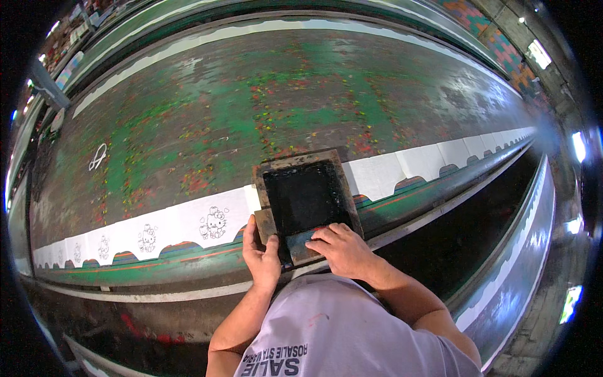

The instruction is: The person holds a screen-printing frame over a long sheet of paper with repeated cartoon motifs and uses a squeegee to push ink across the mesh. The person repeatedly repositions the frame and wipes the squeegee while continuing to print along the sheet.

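A dark, worn screen-printing frame [347, 188] lies on the white fabric strip at the table's near edge. Glossy black ink covers the mesh [301, 195] inside it. My left hand [262, 257] grips the frame's left near side by a tan block [265, 223], thumb on top. Over the frame's near end, my right hand [344, 251] has its fingers curled on a flat grey-blue piece [299, 244] that looks like a squeegee; the fingers partly cover it. Left of the frame, the white fabric strip [182, 220] carries black-line cartoon cat prints.
The long table [220, 125] is green and brown, speckled with red and yellow paint. A white looped cord [98, 157] lies at its left. White fabric [433, 162] continues to the right. Beyond a dark gap on the right stands another long table [512, 295].
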Demonstrator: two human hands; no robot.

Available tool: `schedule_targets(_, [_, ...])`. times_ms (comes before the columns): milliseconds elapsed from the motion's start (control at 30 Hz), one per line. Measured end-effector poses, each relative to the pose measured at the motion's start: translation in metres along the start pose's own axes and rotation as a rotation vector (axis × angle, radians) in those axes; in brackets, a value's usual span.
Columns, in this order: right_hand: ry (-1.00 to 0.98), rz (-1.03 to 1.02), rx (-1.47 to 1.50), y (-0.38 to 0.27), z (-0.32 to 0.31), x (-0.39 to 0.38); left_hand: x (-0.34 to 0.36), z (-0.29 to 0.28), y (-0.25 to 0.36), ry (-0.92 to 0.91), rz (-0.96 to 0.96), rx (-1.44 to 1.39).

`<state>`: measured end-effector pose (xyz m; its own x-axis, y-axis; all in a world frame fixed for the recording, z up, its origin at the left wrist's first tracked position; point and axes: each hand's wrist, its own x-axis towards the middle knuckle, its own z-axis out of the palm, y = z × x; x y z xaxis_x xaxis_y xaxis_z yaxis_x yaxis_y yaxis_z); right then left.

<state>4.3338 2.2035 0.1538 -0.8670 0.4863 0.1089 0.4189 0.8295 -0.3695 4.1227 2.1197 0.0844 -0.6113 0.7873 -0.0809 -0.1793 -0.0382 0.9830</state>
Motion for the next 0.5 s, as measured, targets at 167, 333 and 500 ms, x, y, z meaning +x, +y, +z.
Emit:
schedule_targets(167, [0.085,0.03,0.183,0.004,-0.003,-0.021,-0.001,0.004,0.0,0.001,0.025,0.205])
schedule_targets(333, [0.416,0.357,0.255,0.021,0.007,-0.05,0.003,0.014,-0.003,0.071,0.081,0.297])
schedule_targets(500, [0.501,0.512,0.597,0.037,0.017,-0.08,-0.004,0.032,-0.001,0.13,0.108,0.203])
